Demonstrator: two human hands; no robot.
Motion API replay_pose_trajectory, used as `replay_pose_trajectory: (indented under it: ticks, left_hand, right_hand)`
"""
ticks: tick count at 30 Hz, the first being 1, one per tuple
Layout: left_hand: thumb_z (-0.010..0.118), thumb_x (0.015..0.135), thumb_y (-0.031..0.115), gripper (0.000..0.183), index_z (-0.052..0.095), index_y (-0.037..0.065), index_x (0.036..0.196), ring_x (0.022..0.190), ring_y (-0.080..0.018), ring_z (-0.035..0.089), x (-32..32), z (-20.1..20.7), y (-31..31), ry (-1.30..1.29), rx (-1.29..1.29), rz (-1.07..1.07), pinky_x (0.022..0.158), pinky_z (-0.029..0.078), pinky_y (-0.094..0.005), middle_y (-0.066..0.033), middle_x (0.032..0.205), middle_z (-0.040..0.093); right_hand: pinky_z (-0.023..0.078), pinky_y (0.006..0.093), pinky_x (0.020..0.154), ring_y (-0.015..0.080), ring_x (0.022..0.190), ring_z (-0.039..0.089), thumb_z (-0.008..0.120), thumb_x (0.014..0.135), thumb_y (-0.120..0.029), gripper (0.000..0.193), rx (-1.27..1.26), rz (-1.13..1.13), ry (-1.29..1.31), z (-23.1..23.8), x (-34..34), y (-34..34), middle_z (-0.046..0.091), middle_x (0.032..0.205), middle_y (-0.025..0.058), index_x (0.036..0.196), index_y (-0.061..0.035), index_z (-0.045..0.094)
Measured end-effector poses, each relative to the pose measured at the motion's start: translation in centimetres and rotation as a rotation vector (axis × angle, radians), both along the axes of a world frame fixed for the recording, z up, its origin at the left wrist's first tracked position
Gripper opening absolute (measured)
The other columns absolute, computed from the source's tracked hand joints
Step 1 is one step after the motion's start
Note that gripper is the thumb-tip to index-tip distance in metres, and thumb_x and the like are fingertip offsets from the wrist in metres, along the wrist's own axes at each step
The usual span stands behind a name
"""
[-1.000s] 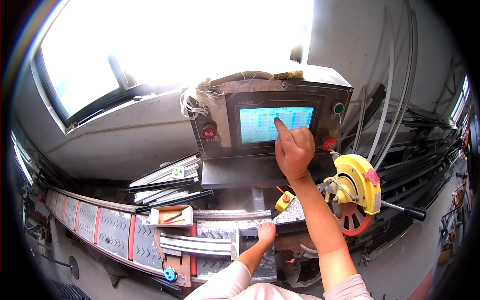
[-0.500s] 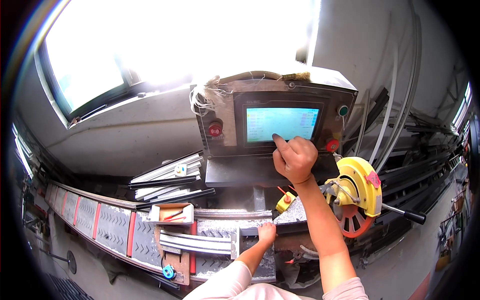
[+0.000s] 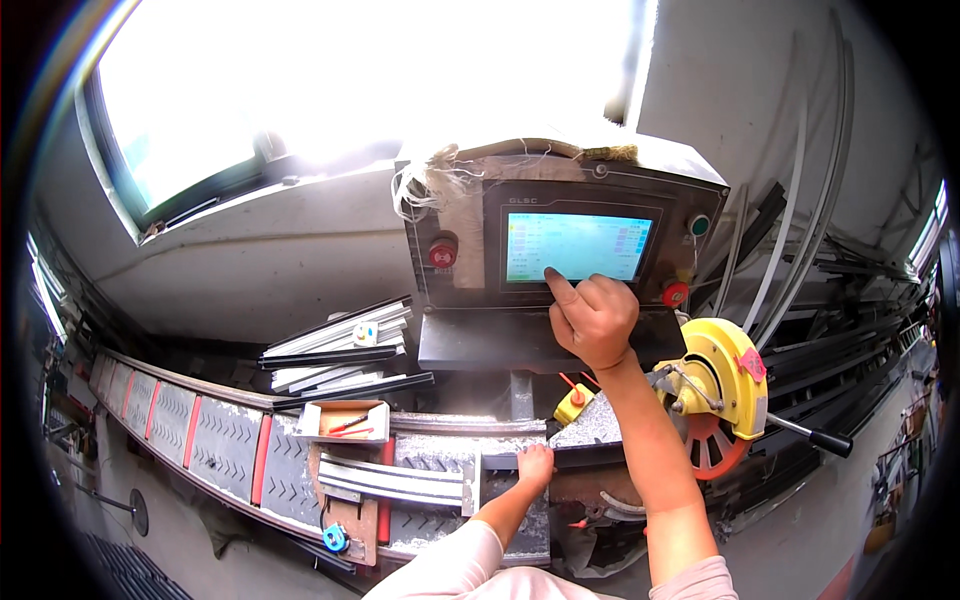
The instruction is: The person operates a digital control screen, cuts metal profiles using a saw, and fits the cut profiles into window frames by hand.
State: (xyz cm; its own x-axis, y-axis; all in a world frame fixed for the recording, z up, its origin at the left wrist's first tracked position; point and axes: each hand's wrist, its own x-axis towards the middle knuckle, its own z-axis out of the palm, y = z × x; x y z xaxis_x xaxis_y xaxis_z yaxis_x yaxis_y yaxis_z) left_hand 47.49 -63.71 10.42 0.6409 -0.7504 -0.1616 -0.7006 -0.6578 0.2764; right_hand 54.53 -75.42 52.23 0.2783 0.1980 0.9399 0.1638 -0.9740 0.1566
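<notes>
One extended finger (image 3: pixel 561 285) of the right hand (image 3: pixel 600 325) is pointing at the lower part of the lit touchscreen (image 3: pixel 575 243); contact is not resolvable. That hand's other fingers are curling inward, grasping nothing visible. The screen is sitting in the front of the dark control box (image 3: pixel 678 235). Left hand (image 3: pixel 536 464), lower down, is resting at the left end of a dark bar (image 3: pixel 590 457); cannot tell whether it is gripping. Yellow saw guard (image 3: pixel 735 375) is standing to the right.

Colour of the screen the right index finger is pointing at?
Pale cyan-blue screen, above the right hand; best seen in the head view.
</notes>
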Motion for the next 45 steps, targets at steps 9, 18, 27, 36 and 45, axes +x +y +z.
replay_pose_trajectory:
  ticks: [9, 18, 27, 36, 45]
  left_hand:
    - [0.077, 0.072, 0.037, 0.04, 0.065, 0.012, 0.1, 0.104, -0.0256, 0.059, -0.1, 0.3, 0.0, -0.022, 0.019, 0.001, 0.082, 0.046, -0.0442, -0.0079, 0.103, 0.063]
    - [0.077, 0.072, 0.036, 0.038, 0.065, 0.012, 0.098, 0.102, -0.0255, 0.059, -0.1, -0.2, 0.1, -0.027, 0.002, -0.004, 0.08, 0.046, -0.0443, -0.0075, 0.102, 0.063]
    - [0.077, 0.071, 0.036, 0.037, 0.065, 0.012, 0.096, 0.101, -0.0252, 0.06, -0.1, -0.1, 0.1, -0.033, -0.005, 0.009, 0.081, 0.046, -0.044, -0.0073, 0.1, 0.063]
    - [0.077, 0.072, 0.036, 0.038, 0.065, 0.012, 0.098, 0.103, -0.0241, 0.06, -0.6, 0.4, -0.5, -0.005, 0.013, -0.01, 0.082, 0.046, -0.0437, -0.0063, 0.102, 0.063]
    - [0.077, 0.072, 0.036, 0.041, 0.065, 0.014, 0.103, 0.105, -0.0229, 0.059, -0.2, -1.0, -0.2, 0.011, 0.037, 0.033, 0.086, 0.045, -0.044, -0.0058, 0.105, 0.062]
  right_hand:
    - [0.042, 0.0333, 0.049, 0.0207, 0.052, 0.049, 0.065, 0.064, -0.004, 0.039, 0.022, -0.078, 0.035, 0.1, 0.2, 0.3, 0.045, 0.057, 0.0031, 0.101, -0.009, 0.073]
    - [0.041, 0.0337, 0.048, 0.0216, 0.051, 0.048, 0.065, 0.063, -0.003, 0.037, 0.021, -0.067, 0.007, 0.2, 0.2, 0.3, 0.044, 0.057, 0.0038, 0.099, -0.0078, 0.073]
    - [0.039, 0.0341, 0.046, 0.0225, 0.049, 0.048, 0.064, 0.065, -0.004, 0.026, 0.079, -0.161, -0.068, 0.0, 0.0, 0.0, 0.043, 0.055, 0.005, 0.089, -0.0066, 0.073]
    - [0.038, 0.0343, 0.045, 0.0228, 0.048, 0.049, 0.064, 0.061, -0.003, 0.018, 0.019, 0.058, 0.03, 0.1, -0.9, -0.3, 0.044, 0.055, 0.0054, 0.078, -0.0046, 0.07]
    - [0.038, 0.0334, 0.046, 0.0212, 0.048, 0.044, 0.065, 0.059, -0.002, 0.042, -0.094, -0.043, 0.086, -0.5, -2.7, -0.6, 0.038, 0.056, 0.0037, 0.1, -0.0033, 0.072]
